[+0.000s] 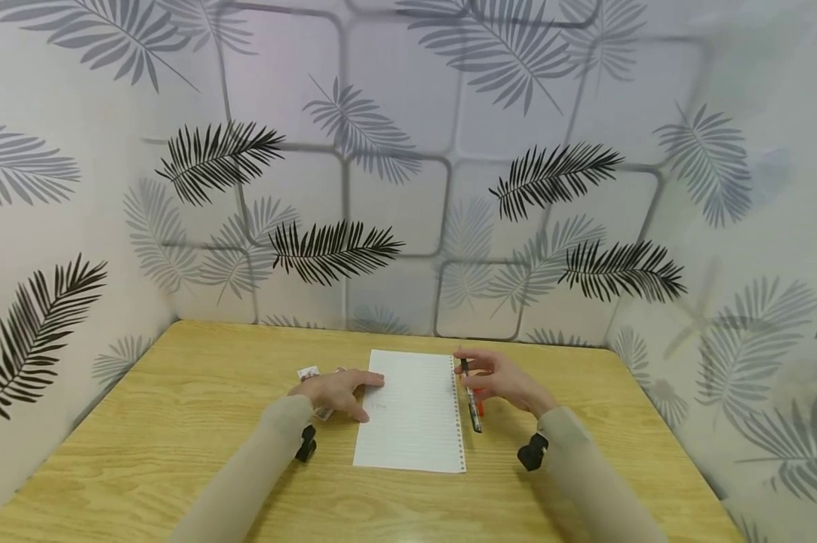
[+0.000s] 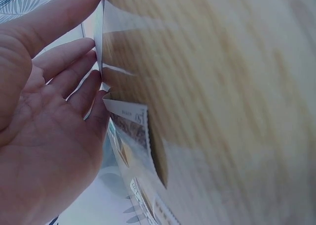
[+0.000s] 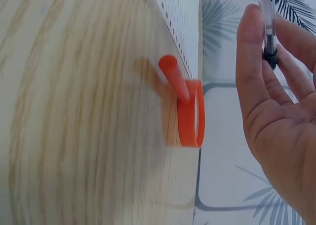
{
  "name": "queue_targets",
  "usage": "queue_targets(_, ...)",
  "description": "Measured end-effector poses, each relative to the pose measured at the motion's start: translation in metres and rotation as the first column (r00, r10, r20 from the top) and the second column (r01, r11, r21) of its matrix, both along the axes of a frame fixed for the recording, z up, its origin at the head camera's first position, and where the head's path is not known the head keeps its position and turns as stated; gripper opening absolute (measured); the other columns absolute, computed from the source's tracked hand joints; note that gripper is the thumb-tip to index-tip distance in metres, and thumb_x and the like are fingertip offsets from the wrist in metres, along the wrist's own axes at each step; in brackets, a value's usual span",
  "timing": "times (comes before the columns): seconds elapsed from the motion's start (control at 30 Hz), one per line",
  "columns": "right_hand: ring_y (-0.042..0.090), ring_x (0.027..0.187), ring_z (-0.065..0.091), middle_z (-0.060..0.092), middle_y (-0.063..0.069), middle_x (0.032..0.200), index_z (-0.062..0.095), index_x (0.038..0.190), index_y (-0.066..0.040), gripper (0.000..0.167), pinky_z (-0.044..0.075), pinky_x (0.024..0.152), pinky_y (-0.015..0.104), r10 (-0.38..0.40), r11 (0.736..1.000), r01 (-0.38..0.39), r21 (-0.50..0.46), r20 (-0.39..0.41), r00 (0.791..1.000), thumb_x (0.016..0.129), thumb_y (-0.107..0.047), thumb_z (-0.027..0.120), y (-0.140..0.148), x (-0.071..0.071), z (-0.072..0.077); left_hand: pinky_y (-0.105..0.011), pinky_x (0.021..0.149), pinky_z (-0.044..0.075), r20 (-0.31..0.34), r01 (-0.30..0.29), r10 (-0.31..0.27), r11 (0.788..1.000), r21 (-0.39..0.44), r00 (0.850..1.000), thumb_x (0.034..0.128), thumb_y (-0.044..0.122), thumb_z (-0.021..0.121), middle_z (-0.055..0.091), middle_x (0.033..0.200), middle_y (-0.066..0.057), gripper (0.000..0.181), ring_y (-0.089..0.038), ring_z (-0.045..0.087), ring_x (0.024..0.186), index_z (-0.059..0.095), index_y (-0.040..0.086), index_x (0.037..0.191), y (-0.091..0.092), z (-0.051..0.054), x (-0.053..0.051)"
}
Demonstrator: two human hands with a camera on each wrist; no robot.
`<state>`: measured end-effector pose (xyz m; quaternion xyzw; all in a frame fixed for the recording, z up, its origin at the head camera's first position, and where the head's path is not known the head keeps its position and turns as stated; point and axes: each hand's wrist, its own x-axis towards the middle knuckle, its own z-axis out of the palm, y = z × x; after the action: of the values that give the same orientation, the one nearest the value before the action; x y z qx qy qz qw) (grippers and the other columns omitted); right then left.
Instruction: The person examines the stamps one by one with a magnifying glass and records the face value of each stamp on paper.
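A sheet of lined paper with punched holes down its right side lies on the table, a little faint writing near its left edge. My left hand rests at that left edge, its fingers spread and fairly straight. Stamps with perforated edges lie under and beside this hand. Above the paper's right edge, my right hand pinches a clear-barrelled pen with dark ends between thumb and fingers. Just below that hand is an orange-red magnifying glass, partly hidden by the hand in the head view.
The wooden table extends around the paper on all sides. A wall with a leaf pattern stands directly behind its far edge. Black wrist devices sit at both cuffs.
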<state>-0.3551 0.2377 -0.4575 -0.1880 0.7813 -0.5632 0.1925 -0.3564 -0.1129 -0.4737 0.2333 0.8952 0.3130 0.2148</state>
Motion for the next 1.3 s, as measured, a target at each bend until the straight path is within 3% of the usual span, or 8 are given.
queue_targets(0.57, 0.040, 0.112, 0.061, 0.040, 0.032, 0.146, 0.035, 0.151, -0.005, 0.066, 0.058, 0.081, 0.042, -0.022, 0.999, 0.022, 0.029, -0.023, 0.999, 0.092, -0.004, 0.065, 0.043, 0.001, -0.005, -0.053, 0.119, 0.021, -0.007, 0.021, -0.021, 1.000, -0.004, 1.000, 0.0822, 0.017, 0.080, 0.035, 0.158, 0.000, 0.072, -0.029, 0.020, 0.150, 0.047, 0.020, 0.146, 0.000, 0.005, -0.002)
queue_targets(0.9, 0.046, 0.123, 0.052, 0.031, 0.033, 0.151, 0.035, 0.148, 0.005, 0.063, 0.058, 0.083, 0.039, -0.042, 0.992, 0.052, 0.118, -0.084, 0.996, 0.092, -0.002, 0.064, 0.069, 0.006, -0.012, -0.061, 0.115, 0.023, 0.058, -0.035, 0.034, 0.999, 0.023, 0.998, 0.0809, 0.017, 0.081, 0.030, 0.160, -0.004, 0.073, -0.032, 0.015, 0.151, 0.048, 0.027, 0.146, 0.001, 0.001, 0.002)
queue_targets(1.03, 0.041, 0.120, 0.055, 0.033, 0.034, 0.149, 0.039, 0.146, 0.005, 0.064, 0.057, 0.081, 0.035, -0.056, 0.987, 0.070, 0.147, -0.098, 0.994, 0.089, -0.003, 0.068, 0.076, 0.004, -0.016, -0.060, 0.113, 0.027, 0.066, -0.050, 0.048, 0.998, 0.027, 0.997, 0.0809, 0.016, 0.081, 0.029, 0.160, -0.004, 0.073, -0.031, 0.016, 0.150, 0.048, 0.028, 0.145, 0.000, 0.002, 0.004)
queue_targets(1.17, 0.031, 0.107, 0.063, 0.034, 0.036, 0.148, 0.040, 0.146, 0.005, 0.065, 0.057, 0.077, 0.033, -0.057, 0.983, 0.071, 0.167, -0.089, 0.994, 0.088, -0.002, 0.069, 0.082, 0.001, -0.021, -0.058, 0.112, 0.030, 0.075, -0.049, 0.047, 0.998, 0.024, 0.996, 0.0812, 0.018, 0.080, 0.028, 0.161, -0.004, 0.073, -0.030, 0.016, 0.150, 0.048, 0.030, 0.145, 0.000, 0.001, 0.004)
queue_targets(1.3, 0.035, 0.119, 0.057, 0.037, 0.033, 0.148, 0.039, 0.145, 0.006, 0.065, 0.056, 0.080, 0.031, -0.041, 0.984, 0.054, 0.169, -0.080, 0.996, 0.088, -0.001, 0.069, 0.086, -0.003, -0.024, -0.056, 0.113, 0.029, 0.074, -0.048, 0.046, 0.999, 0.025, 0.996, 0.0812, 0.018, 0.080, 0.027, 0.161, -0.003, 0.073, -0.031, 0.015, 0.151, 0.048, 0.030, 0.145, -0.001, 0.001, 0.002)
